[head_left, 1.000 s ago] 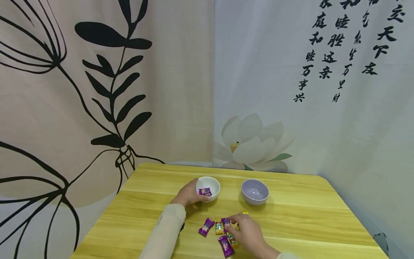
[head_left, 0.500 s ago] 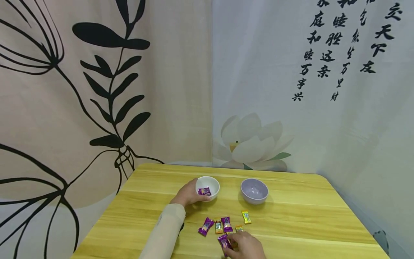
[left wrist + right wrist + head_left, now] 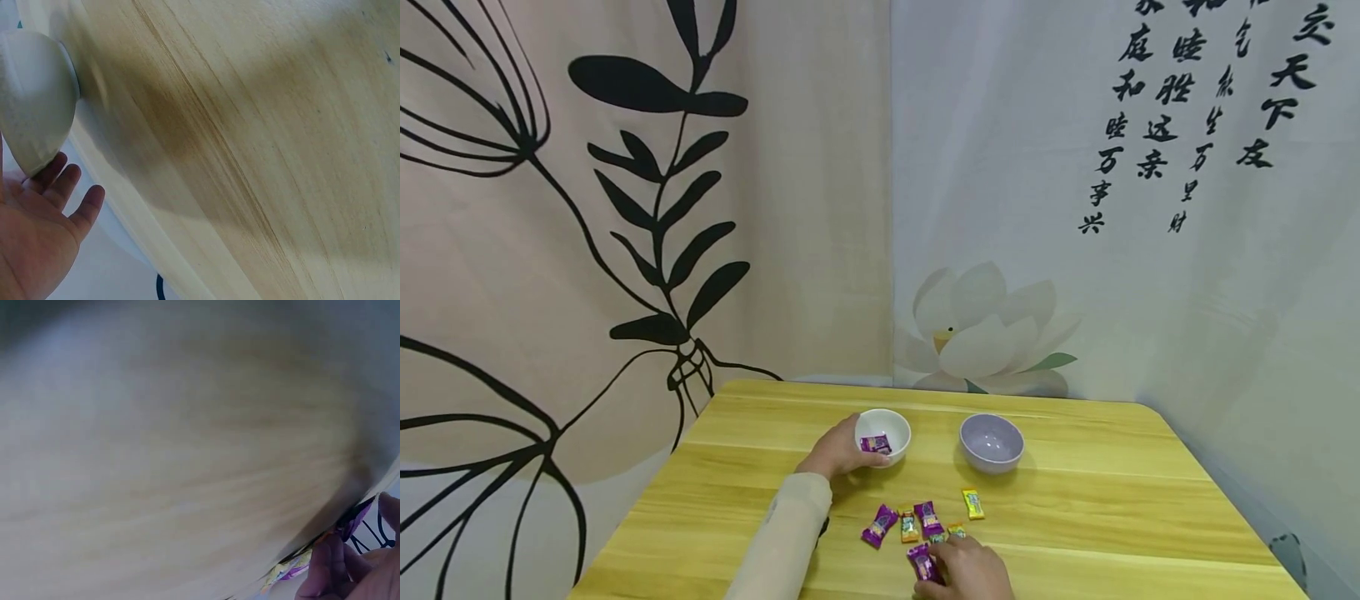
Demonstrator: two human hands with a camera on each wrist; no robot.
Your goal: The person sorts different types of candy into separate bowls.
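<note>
A pale wall hanging (image 3: pixel 827 208) with black plant drawings, brush-written characters and a lotus stands behind a yellow wood-grain table (image 3: pixel 1097 492). Toward the table's far edge, the left hand (image 3: pixel 835 450) grips a white bowl (image 3: pixel 893 423) from its left side, thumb on the near side. Inside lies a purple-wrapped candy (image 3: pixel 875 444), its long axis roughly parallel to that edge. A lavender bowl (image 3: pixel 992 443) stands to the right, apart from it.

Nearer the wearer, the right hand (image 3: pixel 973 571) pinches a purple candy (image 3: pixel 922 561) lying on the table; its long axis slants from the far-left corner's side toward the near right. Beyond it, another purple candy (image 3: pixel 928 518) slants likewise, more steeply; the leftmost purple candy (image 3: pixel 880 527) tilts oppositely, far end rightward. Between them, a green-and-yellow candy (image 3: pixel 908 527) points almost straight toward the far edge, as does a yellow candy (image 3: pixel 973 504) farther right. An orange-yellow candy (image 3: pixel 956 530) is partly hidden behind the right hand.
</note>
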